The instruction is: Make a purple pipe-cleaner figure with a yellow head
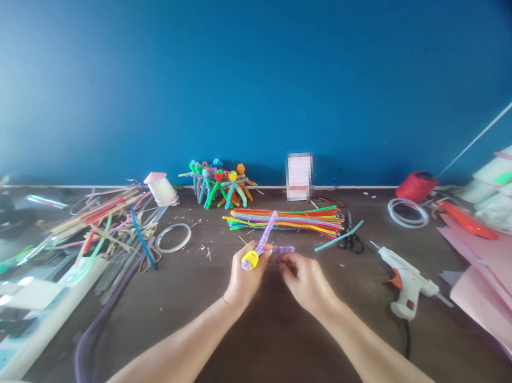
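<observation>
Between my hands is a pipe-cleaner figure (pixel 264 237) with purple fuzzy limbs and a yellow coil at its near end. My left hand (pixel 244 282) is closed around its middle, next to the yellow coil. One purple limb points up and away from the fingers, and another sticks out to the right. My right hand (pixel 303 278) pinches near the base of that right-hand limb. Fingers cover the spot where the limbs join. Just beyond the hands lies a bundle of colourful pipe cleaners (pixel 284 221).
Several finished pipe-cleaner figures (pixel 221 185) stand by the blue wall. A glue gun (pixel 406 280), scissors (pixel 352 237) and a red thread spool (pixel 417 187) are to the right, near pink sheets (pixel 492 292). Loose sticks (pixel 106 224) and a power strip (pixel 47 320) occupy the left.
</observation>
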A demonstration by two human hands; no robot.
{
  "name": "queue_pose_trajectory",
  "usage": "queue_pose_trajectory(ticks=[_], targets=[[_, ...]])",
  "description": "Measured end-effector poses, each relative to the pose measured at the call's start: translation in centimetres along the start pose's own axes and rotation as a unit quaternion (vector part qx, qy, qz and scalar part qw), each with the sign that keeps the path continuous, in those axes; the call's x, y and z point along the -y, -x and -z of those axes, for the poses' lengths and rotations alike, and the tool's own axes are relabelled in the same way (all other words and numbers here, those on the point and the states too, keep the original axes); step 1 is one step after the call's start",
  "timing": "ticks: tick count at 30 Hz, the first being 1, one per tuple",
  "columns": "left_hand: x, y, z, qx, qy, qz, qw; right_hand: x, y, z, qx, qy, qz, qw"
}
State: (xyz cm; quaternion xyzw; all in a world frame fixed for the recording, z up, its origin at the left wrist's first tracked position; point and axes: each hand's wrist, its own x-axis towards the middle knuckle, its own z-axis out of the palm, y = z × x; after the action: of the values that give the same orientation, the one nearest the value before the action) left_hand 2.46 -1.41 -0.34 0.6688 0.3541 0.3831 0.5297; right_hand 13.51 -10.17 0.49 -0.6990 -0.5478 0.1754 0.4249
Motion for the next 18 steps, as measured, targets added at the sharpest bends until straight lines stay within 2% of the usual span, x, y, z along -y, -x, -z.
queue_pose_trajectory(ticks=[7,14,18], targets=[[-1.0,0.3,0.5,0.033,-0.126,-0.057,0.990,0.5,0.1,0.9,0.002,0.119,0.046,0.992],[-1.5,0.3,0.9,0.073,-0.182,-0.121,0.973,0.5,0.1,1.1,0.006,0.137,0.053,0.989],[-1.6,0.0,1.3,0.112,-0.185,-0.143,0.966,0.3,0.0,1.5,-0.028,0.148,0.056,0.987]])
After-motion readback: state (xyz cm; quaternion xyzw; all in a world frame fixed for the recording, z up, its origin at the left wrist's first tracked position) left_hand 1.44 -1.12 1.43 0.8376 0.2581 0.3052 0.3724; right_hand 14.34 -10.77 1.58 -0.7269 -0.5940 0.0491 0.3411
